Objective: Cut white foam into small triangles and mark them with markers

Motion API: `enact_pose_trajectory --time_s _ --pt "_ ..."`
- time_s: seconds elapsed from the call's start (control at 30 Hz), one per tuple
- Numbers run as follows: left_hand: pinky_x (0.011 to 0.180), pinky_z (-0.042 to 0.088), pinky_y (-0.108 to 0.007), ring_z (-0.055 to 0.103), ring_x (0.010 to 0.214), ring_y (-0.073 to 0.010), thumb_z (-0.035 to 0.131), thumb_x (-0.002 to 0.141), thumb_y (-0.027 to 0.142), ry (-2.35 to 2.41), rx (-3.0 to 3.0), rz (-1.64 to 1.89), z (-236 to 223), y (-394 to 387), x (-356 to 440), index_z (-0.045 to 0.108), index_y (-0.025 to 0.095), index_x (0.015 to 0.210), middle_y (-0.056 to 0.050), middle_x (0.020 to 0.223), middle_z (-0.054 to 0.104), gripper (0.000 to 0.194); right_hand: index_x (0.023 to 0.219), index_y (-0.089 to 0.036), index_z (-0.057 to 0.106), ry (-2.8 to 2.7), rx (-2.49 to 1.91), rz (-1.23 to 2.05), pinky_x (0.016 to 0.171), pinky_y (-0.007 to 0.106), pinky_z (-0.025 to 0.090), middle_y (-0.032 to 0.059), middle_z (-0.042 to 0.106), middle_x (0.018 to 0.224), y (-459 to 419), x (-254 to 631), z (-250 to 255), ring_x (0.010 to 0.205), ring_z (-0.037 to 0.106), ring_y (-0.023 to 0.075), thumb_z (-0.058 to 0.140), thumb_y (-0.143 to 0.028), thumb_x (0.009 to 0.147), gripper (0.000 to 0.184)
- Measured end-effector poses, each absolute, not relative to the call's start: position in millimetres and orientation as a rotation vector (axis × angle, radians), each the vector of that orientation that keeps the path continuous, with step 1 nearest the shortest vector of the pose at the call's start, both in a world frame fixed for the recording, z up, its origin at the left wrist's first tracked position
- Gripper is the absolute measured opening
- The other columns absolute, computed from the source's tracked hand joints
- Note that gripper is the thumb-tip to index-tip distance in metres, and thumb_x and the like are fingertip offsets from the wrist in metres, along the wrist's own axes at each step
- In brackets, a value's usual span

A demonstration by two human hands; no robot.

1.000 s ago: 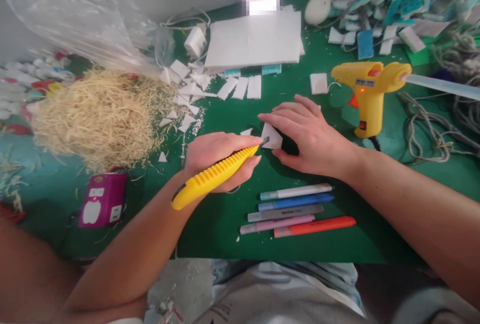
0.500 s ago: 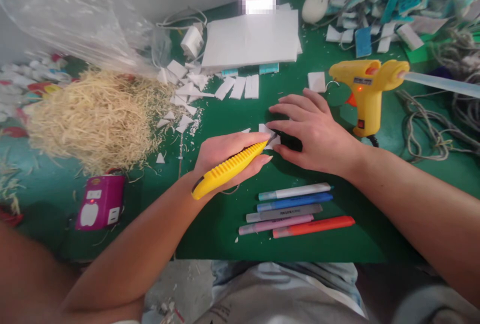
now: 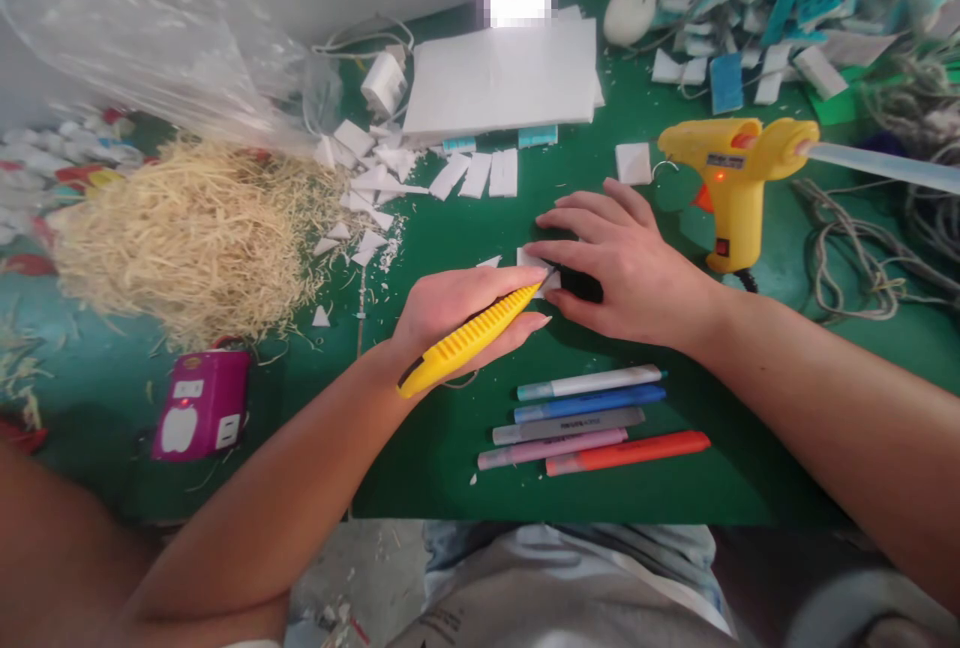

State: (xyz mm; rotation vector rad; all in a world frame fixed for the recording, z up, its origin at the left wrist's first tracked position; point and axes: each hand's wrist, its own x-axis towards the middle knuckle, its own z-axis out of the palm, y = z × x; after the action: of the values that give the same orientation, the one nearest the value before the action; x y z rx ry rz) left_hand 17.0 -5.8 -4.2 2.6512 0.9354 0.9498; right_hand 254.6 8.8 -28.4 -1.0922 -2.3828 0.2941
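My left hand (image 3: 457,313) is closed round a yellow utility knife (image 3: 472,333), its ribbed handle slanting up to the right. The dark blade meets a small white foam piece (image 3: 551,281) lying on the green table. My right hand (image 3: 619,263) holds this piece at its right side, between index fingertip and thumb. The other right fingers are stretched out over the table. Both hands partly hide the piece. A thin white sliver (image 3: 491,261) lies just above my left hand.
Several markers (image 3: 592,383) lie in front of the hands. A yellow glue gun (image 3: 735,183) stands at right beside tangled cord (image 3: 840,258). White foam sheets (image 3: 502,78), cut scraps (image 3: 367,188), wood shavings (image 3: 187,238) and a purple power adapter (image 3: 201,406) lie around.
My left hand and the knife have shifted slightly to the right, the blade moving further along the foam piece. My right hand has hardly moved.
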Motion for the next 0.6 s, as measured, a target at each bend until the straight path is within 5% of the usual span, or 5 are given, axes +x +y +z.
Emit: enact_pose_trajectory --time_s 0.6 --pt "0.082 0.069 -0.023 0.084 0.087 -0.0159 0.069 0.102 0.025 0.932 2.584 1.055 -7.9 -9.6 20.2 0.071 0.027 0.117 0.001 0.108 0.086 0.016 0.13 -0.029 0.079 -2.414 -1.115 0.358 0.125 0.071 0.027 0.0115 0.071 0.143 9.8 255.7 -24.2 0.145 0.053 0.0399 0.062 -0.033 0.094 0.04"
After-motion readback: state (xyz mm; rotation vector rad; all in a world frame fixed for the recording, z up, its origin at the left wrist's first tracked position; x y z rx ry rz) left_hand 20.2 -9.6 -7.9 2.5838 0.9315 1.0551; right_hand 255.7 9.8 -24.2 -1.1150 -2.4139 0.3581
